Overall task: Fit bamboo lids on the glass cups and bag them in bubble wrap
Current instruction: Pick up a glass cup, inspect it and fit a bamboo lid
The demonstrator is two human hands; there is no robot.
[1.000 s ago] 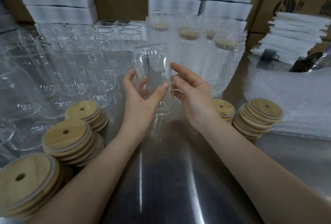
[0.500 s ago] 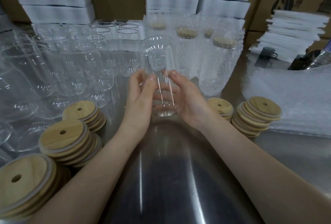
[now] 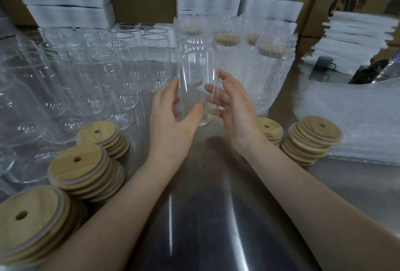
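From the head view: holding one glass cup (image 3: 195, 71) roughly upright between both hands, just clear of the table (image 3: 205, 216), in front of the rows of bare cups (image 3: 97, 80) and the wrapped cups (image 3: 270, 71). Gripping with the left hand (image 3: 171, 114) round the lower left side, thumb across the near face, fingers (image 3: 176, 82) curled toward the back of the glass. Steadying with the right hand (image 3: 236, 110) at the lower right side, fingers (image 3: 226, 83) nearly straight and spread, laid against the wall and partly showing through it. Judged to be the start of lid-fitting: mouth open, no lid on. Next, probably, freeing one hand to take a bamboo lid from the right stack (image 3: 313, 138) or the left stacks (image 3: 86, 166), both near, then pressing it squarely onto the rim. Slippery glass, so no slackening of the remaining grip. At the far right, bubble wrap (image 3: 346, 114) lying ready.
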